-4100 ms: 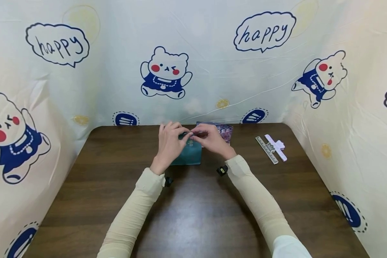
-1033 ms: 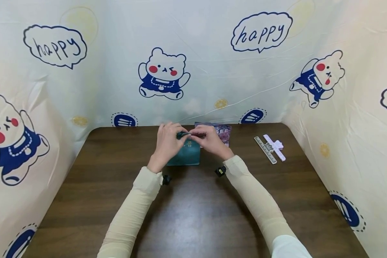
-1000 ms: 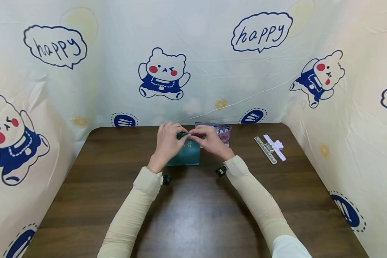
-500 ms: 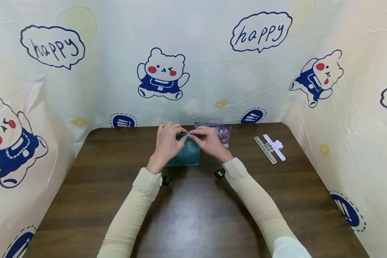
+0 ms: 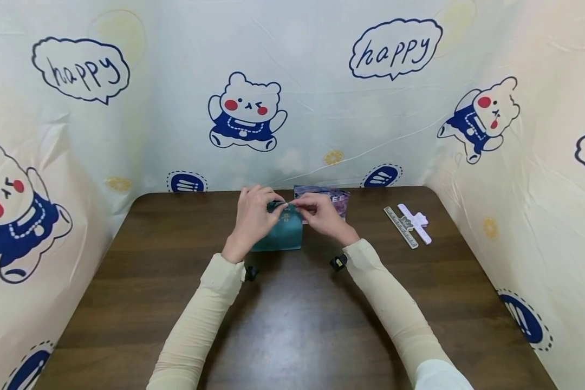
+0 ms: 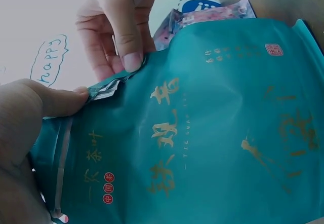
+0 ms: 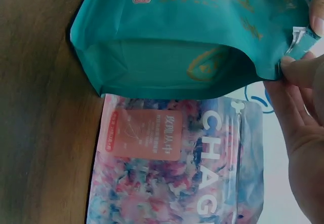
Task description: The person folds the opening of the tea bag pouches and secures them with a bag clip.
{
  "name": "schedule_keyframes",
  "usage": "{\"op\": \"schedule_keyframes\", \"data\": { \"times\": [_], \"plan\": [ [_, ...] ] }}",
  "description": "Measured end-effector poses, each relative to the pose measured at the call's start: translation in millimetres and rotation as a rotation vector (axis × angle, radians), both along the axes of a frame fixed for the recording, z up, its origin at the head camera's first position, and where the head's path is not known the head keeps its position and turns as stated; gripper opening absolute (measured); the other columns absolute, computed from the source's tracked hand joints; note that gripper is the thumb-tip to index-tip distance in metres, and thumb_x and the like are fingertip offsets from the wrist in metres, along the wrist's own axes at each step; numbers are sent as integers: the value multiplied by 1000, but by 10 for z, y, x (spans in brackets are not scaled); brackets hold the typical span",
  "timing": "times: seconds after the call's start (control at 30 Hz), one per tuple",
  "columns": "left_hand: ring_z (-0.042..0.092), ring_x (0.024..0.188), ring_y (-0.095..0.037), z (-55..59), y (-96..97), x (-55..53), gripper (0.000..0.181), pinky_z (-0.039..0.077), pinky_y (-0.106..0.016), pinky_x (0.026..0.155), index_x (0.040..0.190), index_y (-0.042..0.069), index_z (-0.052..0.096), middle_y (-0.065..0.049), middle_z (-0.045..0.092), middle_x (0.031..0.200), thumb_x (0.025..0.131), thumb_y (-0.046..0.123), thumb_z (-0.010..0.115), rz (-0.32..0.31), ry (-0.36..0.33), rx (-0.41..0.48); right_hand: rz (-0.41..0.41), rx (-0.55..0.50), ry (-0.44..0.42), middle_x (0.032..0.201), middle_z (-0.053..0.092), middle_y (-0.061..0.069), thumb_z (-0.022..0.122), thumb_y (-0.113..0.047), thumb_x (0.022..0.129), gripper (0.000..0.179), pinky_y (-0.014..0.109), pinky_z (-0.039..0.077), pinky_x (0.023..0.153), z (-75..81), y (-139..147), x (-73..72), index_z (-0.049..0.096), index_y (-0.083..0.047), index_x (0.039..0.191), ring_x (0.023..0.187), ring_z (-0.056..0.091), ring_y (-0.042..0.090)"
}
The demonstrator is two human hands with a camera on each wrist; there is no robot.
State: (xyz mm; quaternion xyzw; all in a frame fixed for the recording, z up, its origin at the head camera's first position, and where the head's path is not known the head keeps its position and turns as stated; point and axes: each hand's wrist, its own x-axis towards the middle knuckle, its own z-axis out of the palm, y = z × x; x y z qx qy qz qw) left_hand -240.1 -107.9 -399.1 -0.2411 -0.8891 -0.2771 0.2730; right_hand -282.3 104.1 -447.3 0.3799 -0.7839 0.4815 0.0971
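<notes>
A teal tea pouch (image 5: 285, 237) with gold characters stands upright at the far middle of the table. My left hand (image 5: 254, 219) pinches its top edge, thumb on the printed front (image 6: 202, 117) in the left wrist view. On the same edge, farther right, my right hand (image 5: 324, 218) pinches with thumb and fingers. Between the two thumbs a small teal-and-white piece (image 6: 107, 89) with a jagged pale edge shows at the pouch's mouth. The right wrist view shows the pouch's side gusset (image 7: 162, 67) and the right fingers at its upper corner.
Close behind the pouch, to the right, stands a pink-and-purple patterned bag (image 5: 341, 202) with white lettering. Two bar-shaped clips, one silver-grey (image 5: 400, 227) and one white (image 5: 421, 230), lie on the brown table (image 5: 283, 325) at the right. A printed curtain (image 5: 312, 108) surrounds the table's back and sides.
My right hand has shifted slightly to the right along the pouch's top edge, so more gold lettering shows. My left hand keeps its grip in place. The clips have not moved.
</notes>
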Motion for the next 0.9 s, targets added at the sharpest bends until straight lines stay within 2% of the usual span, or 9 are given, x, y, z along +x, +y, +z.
{"op": "schedule_keyframes", "data": {
  "times": [0.17, 0.33, 0.47, 0.57, 0.67, 0.9],
  "plan": [
    [60, 83, -25, 2, -29, -13, 12, 40, -45, 81, 94, 10, 81, -4, 74, 89, 90, 21, 80, -20, -3, -17, -23, -7, 15, 101, 72, 12, 66, 5, 95, 24, 30, 60, 73, -4, -17, -4, 77, -2, 115, 77, 70, 21],
    [61, 90, -25, 22, -129, -28, 13, 40, -44, 81, 100, 9, 79, -5, 74, 95, 93, 21, 76, -108, -4, -27, -12, -15, -19, 105, 73, 13, 66, 4, 95, 23, 31, 60, 74, 16, -7, -20, 76, -2, 115, 81, 72, 23],
    [63, 97, -26, 37, -212, -27, 14, 45, -45, 87, 104, 9, 78, -7, 74, 101, 93, 18, 76, -159, 12, 25, -23, -11, -39, 106, 72, 17, 66, 7, 94, 23, 35, 61, 75, 32, -14, -8, 76, 1, 114, 85, 72, 28],
    [65, 96, -26, 30, -240, -18, 13, 50, -45, 87, 102, 9, 78, -7, 74, 100, 92, 17, 77, -160, 58, 49, -30, -17, -43, 105, 72, 21, 65, 11, 93, 23, 38, 61, 75, 90, -34, 47, 75, 5, 112, 85, 72, 34],
    [65, 90, -25, 6, -228, -6, 12, 52, -42, 82, 100, 8, 78, -7, 73, 95, 91, 15, 78, -146, 107, 67, -29, -19, -51, 104, 71, 24, 63, 14, 93, 23, 40, 61, 73, 187, -51, 130, 74, 8, 112, 85, 72, 38],
    [63, 84, -24, -30, -177, 7, 10, 52, -40, 79, 98, 5, 79, -7, 71, 89, 91, 12, 78, -125, 145, 107, 10, -20, -7, 104, 72, 10, 69, -3, 95, 21, 28, 60, 76, 87, -27, 39, 76, -4, 115, 89, 72, 19]
  ]
}}
